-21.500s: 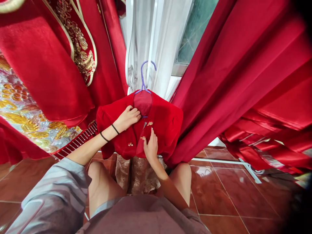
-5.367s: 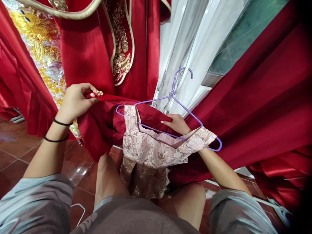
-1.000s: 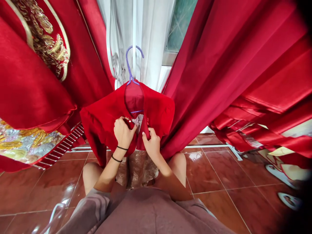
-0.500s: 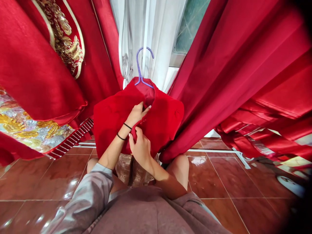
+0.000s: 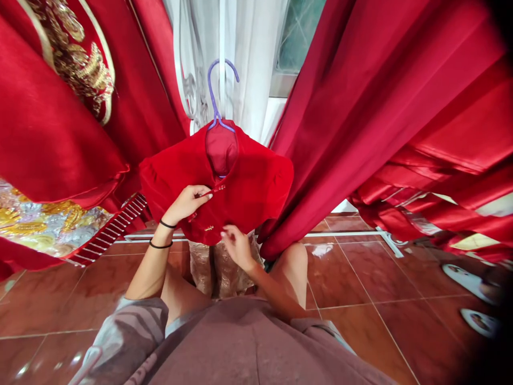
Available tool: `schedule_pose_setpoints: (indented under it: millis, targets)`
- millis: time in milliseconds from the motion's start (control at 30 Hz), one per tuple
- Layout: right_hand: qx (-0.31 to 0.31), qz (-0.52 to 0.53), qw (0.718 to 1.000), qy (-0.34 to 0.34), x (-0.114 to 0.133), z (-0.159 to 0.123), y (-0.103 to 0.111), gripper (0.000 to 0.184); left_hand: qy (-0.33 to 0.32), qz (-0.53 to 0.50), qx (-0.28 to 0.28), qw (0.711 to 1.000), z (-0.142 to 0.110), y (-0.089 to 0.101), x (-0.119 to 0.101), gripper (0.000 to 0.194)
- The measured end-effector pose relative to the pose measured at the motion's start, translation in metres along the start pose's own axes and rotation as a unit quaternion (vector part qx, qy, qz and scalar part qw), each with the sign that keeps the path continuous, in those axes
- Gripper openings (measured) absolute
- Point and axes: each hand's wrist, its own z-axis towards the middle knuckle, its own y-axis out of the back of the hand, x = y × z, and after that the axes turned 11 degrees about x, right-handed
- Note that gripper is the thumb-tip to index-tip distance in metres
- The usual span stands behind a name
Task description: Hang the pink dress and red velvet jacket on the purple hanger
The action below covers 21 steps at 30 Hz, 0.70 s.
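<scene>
Pinching the red jacket [image 5: 256, 182] on its purple hanger [image 5: 211, 91], the left hand [image 5: 191, 203] is resting between red garments [image 5: 360, 107]; the right hand [image 5: 238, 248] is hanging half-curled by the hem, grip unclear. 2 slippers [image 5: 465, 280] are lying near the visible floor's [image 5: 348, 342] right edge.

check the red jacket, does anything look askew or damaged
On the red jacket, the front edge looks askew: it slants sideways where the left hand pinches it. I see no damage.
</scene>
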Motion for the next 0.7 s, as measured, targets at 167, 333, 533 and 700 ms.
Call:
schedule_pose_setpoints:
  millis: [167, 333, 533, 700]
  targets:
    - [-0.091, 0.153, 0.974, -0.138, -0.060, 0.000, 0.089, 0.020, -0.009, -0.065, -0.009, 0.998, -0.007, 0.020, -0.003, 0.039]
    - [-0.064, 0.251, 0.953, -0.154, -0.073, 0.020, 0.116, 0.019, -0.024, -0.047, -0.050, 0.997, -0.003, 0.018, -0.006, 0.042]
    - [-0.136, 0.219, 0.948, -0.186, -0.118, 0.015, 0.098, 0.023, -0.027, 0.051, -0.071, 0.996, 0.002, 0.004, 0.004, 0.035]
    - [-0.242, 0.112, 0.958, -0.106, -0.134, 0.011, 0.100, 0.020, -0.130, 0.162, -0.033, 0.978, 0.007, 0.008, -0.001, 0.045]
